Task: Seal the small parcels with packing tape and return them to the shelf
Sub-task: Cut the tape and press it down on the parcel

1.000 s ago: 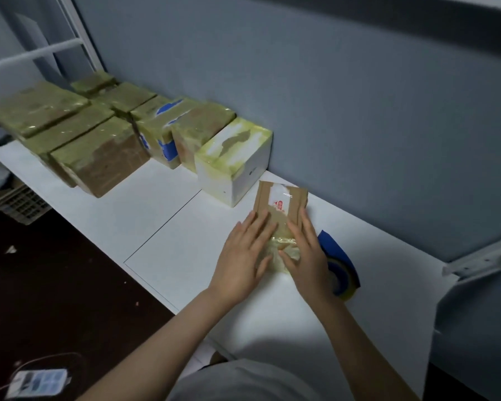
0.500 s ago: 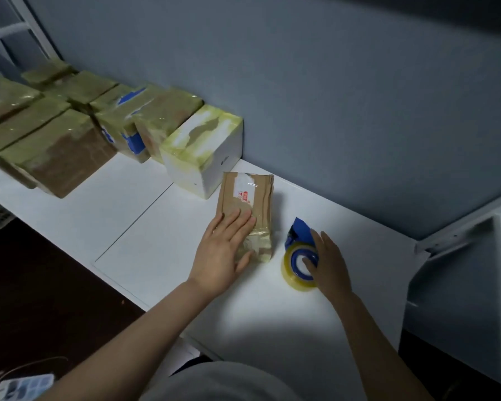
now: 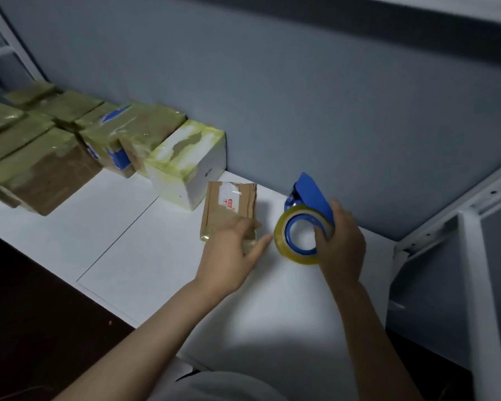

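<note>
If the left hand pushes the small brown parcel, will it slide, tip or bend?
The small brown parcel lies flat and low, so it probably slides rather than tips. Glossy tape on its near end may feel slippery under the left hand. Creased cardboard suggests slight flex.

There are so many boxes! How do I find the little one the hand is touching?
Look along the white shelf by the grey wall, past the row of big taped boxes. Just right of the last, white box lies the small parcel, under the left hand. It is the smallest and flattest, brown with a red-printed white label.
</note>
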